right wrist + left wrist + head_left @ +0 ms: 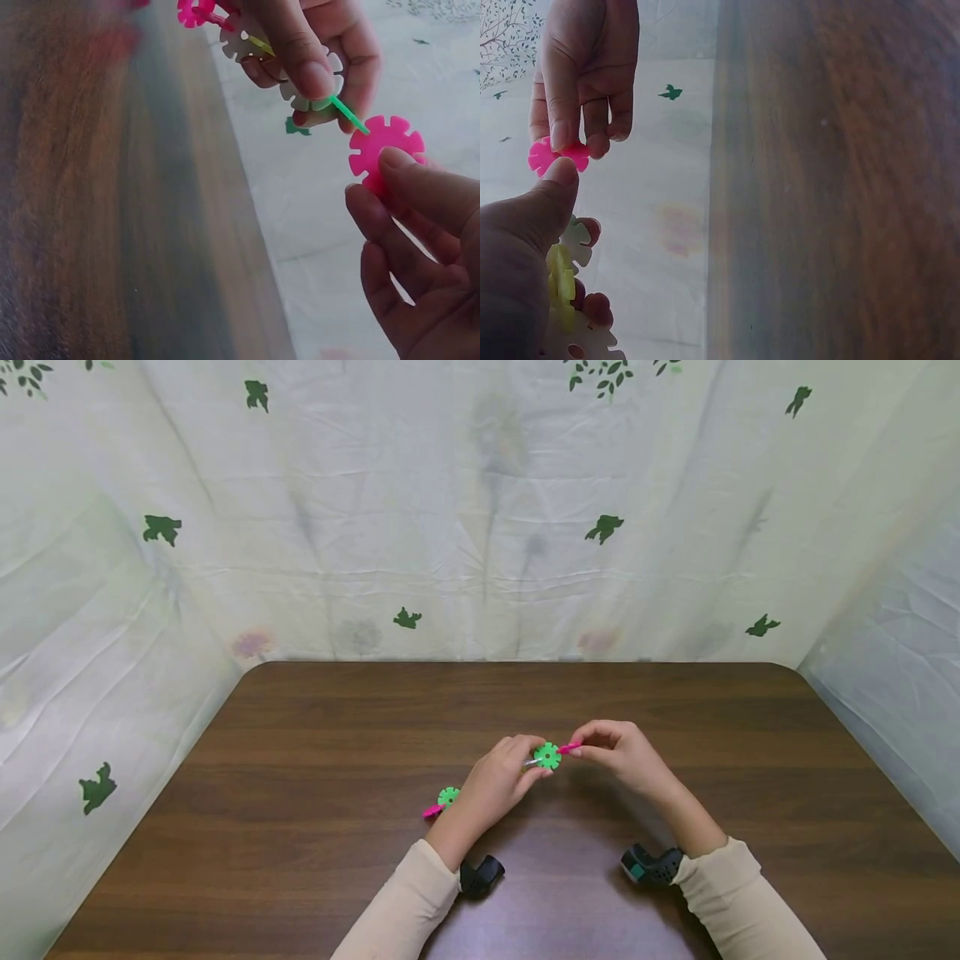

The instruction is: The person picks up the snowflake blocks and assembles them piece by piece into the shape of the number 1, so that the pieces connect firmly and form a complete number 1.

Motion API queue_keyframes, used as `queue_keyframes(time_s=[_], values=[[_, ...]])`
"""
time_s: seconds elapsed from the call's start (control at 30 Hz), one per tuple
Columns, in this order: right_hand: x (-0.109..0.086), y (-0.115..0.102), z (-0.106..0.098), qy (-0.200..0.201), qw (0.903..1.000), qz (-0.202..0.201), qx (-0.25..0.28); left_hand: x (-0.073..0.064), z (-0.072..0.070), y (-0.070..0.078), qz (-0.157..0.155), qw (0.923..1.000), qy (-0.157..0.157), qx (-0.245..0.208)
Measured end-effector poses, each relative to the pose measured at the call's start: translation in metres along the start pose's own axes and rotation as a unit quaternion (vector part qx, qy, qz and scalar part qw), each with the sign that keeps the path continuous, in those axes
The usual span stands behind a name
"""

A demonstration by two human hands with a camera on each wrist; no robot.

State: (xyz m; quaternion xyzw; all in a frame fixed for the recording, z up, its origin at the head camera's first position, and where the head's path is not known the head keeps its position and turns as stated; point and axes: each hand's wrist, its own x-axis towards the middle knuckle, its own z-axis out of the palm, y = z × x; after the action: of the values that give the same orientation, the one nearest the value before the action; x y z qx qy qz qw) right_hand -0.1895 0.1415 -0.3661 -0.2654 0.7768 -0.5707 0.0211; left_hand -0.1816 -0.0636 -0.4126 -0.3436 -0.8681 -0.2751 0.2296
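Note:
My left hand (491, 777) grips a chain of notched plastic discs slotted into one another. In the right wrist view, whitish discs (238, 37), a yellow disc (260, 46) and a pink disc (195, 12) appear along it. At its near end a green disc (347, 114), seen edge-on there, meets another pink disc (384, 142). My right hand (622, 758) pinches that pink disc between thumb and fingers. From the head view, a green disc (547, 756) lies between the hands, and a second green disc (448, 797) shows beyond the left wrist. Left fingers hide part of the chain.
Both hands are above a brown wooden table (337, 735). A pale curtain (450, 527) with green bird shapes stands behind it and at both sides. Dark camera mounts (482, 876) sit on the wrists, below beige sleeves (405, 902).

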Motion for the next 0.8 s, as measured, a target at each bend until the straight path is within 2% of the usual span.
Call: queue_keyframes(time_s=[0.37,0.6,0.8], values=[[0.000,0.004,0.004,0.021,0.9993,-0.022,-0.022,0.000,0.002,0.000,-0.001,1.0000,-0.004,-0.005],[0.003,0.035,0.003,0.021,0.9989,-0.034,-0.026,-0.001,0.001,0.000,-0.001,1.0000,-0.007,-0.002],[0.003,0.035,0.003,0.019,0.9985,-0.031,-0.040,0.000,0.001,0.000,-0.007,0.9998,-0.015,-0.004]])
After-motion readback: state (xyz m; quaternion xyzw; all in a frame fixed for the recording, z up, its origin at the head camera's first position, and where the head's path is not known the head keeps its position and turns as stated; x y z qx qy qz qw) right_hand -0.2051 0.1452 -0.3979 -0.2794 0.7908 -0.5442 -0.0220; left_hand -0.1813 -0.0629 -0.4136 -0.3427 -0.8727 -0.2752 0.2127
